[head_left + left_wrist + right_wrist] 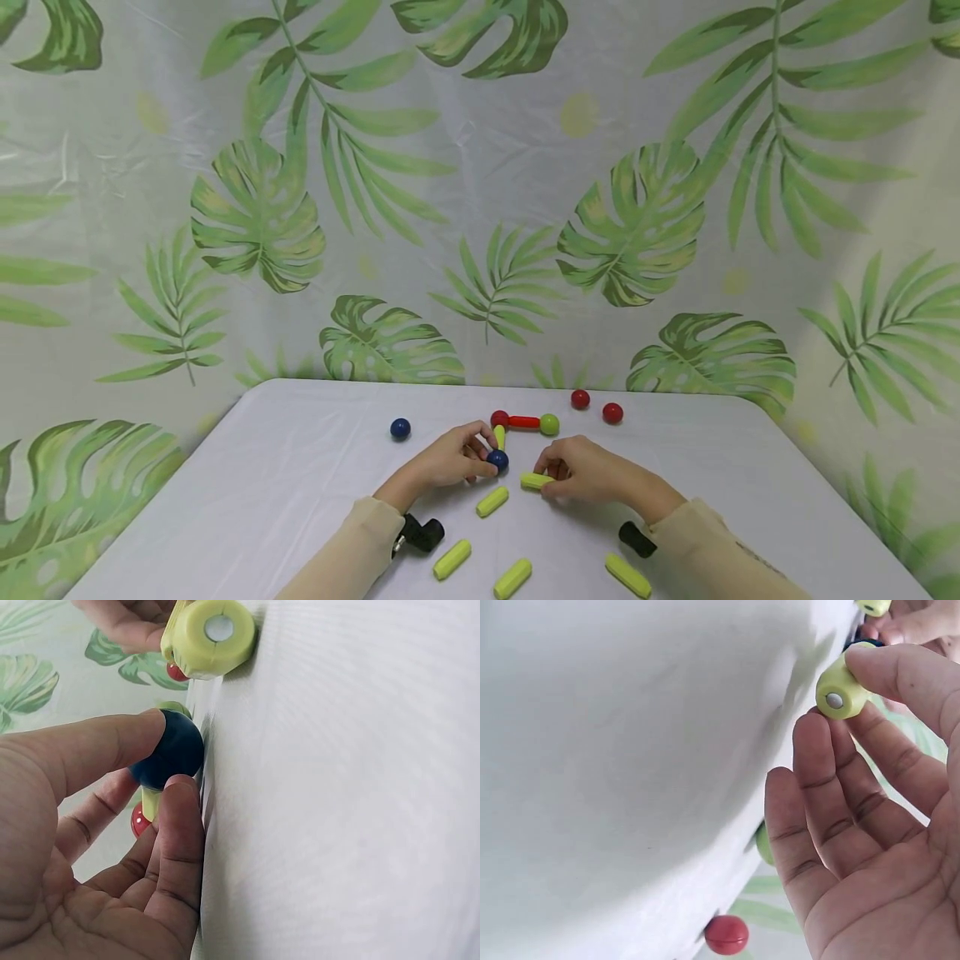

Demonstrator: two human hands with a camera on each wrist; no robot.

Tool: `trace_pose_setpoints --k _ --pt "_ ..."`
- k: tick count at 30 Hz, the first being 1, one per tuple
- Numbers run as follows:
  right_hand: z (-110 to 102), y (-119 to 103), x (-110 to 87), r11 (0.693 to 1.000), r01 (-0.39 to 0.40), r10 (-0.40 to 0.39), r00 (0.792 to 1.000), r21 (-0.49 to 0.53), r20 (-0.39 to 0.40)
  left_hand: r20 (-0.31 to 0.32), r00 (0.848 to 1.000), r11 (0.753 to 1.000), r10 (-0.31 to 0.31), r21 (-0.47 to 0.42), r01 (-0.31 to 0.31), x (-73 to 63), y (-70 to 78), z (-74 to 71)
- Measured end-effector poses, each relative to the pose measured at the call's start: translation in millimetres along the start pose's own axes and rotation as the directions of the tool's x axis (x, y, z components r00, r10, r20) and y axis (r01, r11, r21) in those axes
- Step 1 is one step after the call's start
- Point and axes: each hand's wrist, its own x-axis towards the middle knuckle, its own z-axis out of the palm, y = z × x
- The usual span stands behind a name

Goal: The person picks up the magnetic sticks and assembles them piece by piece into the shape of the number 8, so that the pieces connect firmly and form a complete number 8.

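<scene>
My left hand pinches a dark blue ball between thumb and fingers, just above or on the table. A yellow-green rod runs from that ball to a red ball, and a red rod links it on to a green ball. Between thumb and fingertips, my right hand holds another yellow-green rod, a short gap to the right of the blue ball. In the right wrist view this rod shows a round silvery spot on its end.
Loose yellow-green rods lie several together nearer the front of the white table. A second blue ball sits at the back left; two red balls stand at the back right. Behind hangs a leaf-patterned curtain.
</scene>
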Motion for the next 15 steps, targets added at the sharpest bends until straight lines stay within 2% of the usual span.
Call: trace_pose_setpoints --k 7,15 --pt "-2.6 -0.3 12.0 1.000 0.002 -0.001 1.000 0.007 -0.013 -0.001 1.000 1.000 -0.028 0.006 0.028 -1.4 1.1 -0.6" --pt "-5.1 0.1 20.3 1.000 -0.007 0.007 0.999 -0.018 -0.038 -0.015 1.000 1.000 -0.024 0.005 0.024 -1.4 1.9 -0.1"
